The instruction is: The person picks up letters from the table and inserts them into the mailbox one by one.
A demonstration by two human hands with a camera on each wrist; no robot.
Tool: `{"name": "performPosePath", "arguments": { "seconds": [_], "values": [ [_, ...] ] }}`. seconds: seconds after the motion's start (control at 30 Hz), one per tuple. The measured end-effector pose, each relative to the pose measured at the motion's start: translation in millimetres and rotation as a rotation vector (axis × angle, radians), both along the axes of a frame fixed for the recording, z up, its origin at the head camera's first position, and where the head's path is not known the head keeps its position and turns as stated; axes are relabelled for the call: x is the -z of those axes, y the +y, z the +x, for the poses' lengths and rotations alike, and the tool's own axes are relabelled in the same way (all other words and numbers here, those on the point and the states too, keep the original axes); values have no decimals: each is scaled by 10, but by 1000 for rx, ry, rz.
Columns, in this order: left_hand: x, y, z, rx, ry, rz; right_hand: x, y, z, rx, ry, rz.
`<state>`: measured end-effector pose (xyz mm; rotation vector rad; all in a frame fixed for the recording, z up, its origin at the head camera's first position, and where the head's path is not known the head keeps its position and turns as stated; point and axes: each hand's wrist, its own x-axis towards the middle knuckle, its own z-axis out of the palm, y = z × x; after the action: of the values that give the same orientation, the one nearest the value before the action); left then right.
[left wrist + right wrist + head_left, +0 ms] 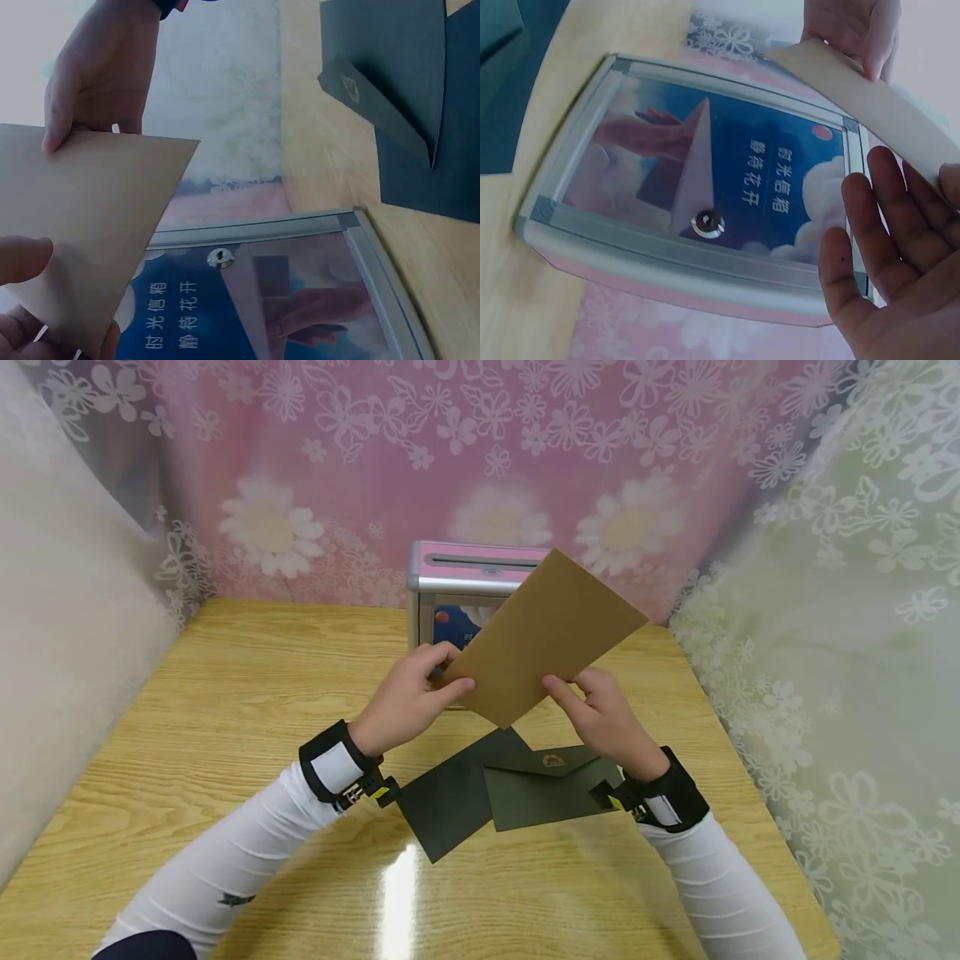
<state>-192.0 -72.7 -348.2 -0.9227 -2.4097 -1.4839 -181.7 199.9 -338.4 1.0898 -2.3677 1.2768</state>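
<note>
Hides part of the pink-and-silver slotted box (457, 587), beyond left hand (408, 697) and right hand (603, 718), behind a plain, flat, tan paper rectangle (551, 635) pinched by its edges between both; loses one paper end beyond the left-wrist frame.

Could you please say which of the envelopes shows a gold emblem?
In the head view, it's the right dark envelope on the table, its flap showing; the left dark envelope and the held brown envelope show none.
</note>
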Motion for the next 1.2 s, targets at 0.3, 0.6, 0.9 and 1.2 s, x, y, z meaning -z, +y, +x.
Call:
{"name": "performPosePath", "arguments": {
  "seconds": [0.3,0.6,0.9,1.2],
  "values": [
    [-197,18,-20,-19,173,19,-149,35,-100,25,24,107],
    [-277,87,-65,-88,251,0,-345,19,-118,77,-11,138],
    [-526,137,-200,-111,323,33,-744,-165,-38,91,52,-45],
    [-1033,150,-419,-161,387,80,-1169,-277,-191,184,130,-79]
  ]
}}
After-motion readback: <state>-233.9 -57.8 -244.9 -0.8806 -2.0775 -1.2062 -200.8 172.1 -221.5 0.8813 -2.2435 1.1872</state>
